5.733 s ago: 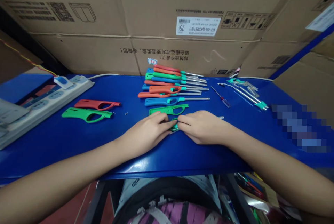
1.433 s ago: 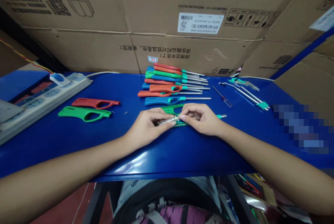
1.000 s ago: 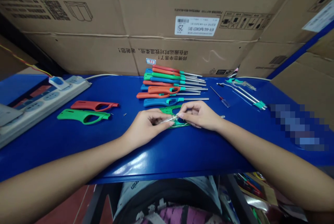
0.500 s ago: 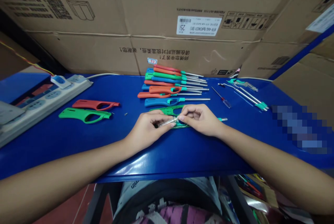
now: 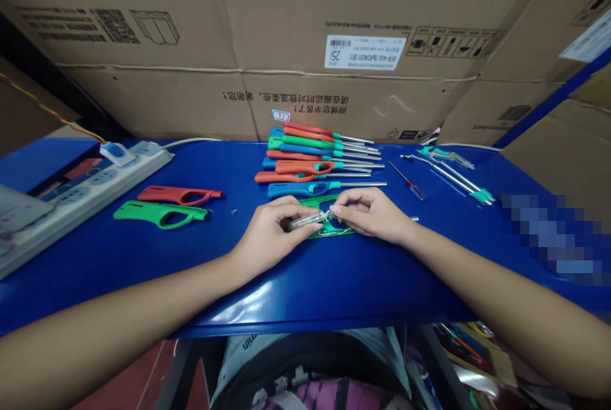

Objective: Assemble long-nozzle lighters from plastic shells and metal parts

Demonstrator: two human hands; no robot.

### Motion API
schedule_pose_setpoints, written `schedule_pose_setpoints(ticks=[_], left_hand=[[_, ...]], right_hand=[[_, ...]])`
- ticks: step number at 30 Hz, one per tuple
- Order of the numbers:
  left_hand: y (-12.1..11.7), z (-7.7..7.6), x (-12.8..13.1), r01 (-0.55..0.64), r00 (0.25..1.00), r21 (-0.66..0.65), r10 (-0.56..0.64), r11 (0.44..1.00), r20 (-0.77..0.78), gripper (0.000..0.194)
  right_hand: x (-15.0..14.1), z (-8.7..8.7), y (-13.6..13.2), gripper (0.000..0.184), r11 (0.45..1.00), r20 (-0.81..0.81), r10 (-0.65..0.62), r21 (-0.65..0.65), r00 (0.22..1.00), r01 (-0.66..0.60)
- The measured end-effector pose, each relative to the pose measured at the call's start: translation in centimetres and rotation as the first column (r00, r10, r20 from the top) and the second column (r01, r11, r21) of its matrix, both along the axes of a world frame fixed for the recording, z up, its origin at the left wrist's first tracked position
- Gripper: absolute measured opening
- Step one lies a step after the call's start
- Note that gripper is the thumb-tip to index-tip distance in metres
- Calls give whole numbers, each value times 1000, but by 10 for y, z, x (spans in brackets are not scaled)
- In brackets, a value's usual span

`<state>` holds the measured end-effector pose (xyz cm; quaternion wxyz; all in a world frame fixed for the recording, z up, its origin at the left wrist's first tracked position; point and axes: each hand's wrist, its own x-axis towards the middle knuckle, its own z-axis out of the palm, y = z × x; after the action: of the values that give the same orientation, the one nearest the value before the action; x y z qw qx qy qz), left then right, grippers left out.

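Note:
My left hand (image 5: 274,226) is closed, with thumb and fingers around a clear plastic lighter fuel tank (image 5: 305,221). My right hand (image 5: 375,216) pinches at the valve end of that tank; whatever small part its fingertips hold is too small to make out. Beneath both hands lies an opened green lighter casing (image 5: 312,204), with a turquoise piece and a thin wire inside. Its metal tube (image 5: 415,218) shows past my right wrist, and my hands hide much of the rest.
Several long-nosed lighters (image 5: 305,168) are piled behind my hands. A red casing (image 5: 165,194) and a green casing (image 5: 143,211) lie left, near a power strip (image 5: 102,184). To the right are a screwdriver (image 5: 413,188) and metal tubes (image 5: 453,174). A cardboard box (image 5: 286,34) closes off the back.
The view has shifted slightly. My right fingertips have moved a little at the tank's valve end, while my left hand keeps its grip on the tank.

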<state>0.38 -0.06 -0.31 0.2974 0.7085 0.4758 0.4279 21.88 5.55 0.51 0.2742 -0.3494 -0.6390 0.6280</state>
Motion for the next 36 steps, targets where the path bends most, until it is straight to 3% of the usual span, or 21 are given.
schedule_pose_setpoints(ticks=[15, 23, 27, 31, 36], left_hand=[[0, 2, 0, 31, 999, -18, -32, 999, -17, 18], [2, 2, 3, 81, 996, -53, -82, 995, -16, 17], [5, 2, 2, 82, 996, -15, -83, 997, -43, 17], [7, 9, -6, 103, 987, 46, -96, 994, -131, 22], [5, 20, -19, 134, 921, 55, -104, 989, -375, 18]], right_hand=[[-2, -7, 0, 41, 996, 56, -40, 87, 998, 35], [-5, -12, -5, 38, 966, 37, -86, 248, 996, 74], [-6, -11, -6, 40, 965, 32, -70, 256, 997, 60], [-6, -8, -4, 43, 974, -28, -81, 208, 996, 85], [-3, -5, 2, 44, 973, -93, -165, 149, 982, 177]])
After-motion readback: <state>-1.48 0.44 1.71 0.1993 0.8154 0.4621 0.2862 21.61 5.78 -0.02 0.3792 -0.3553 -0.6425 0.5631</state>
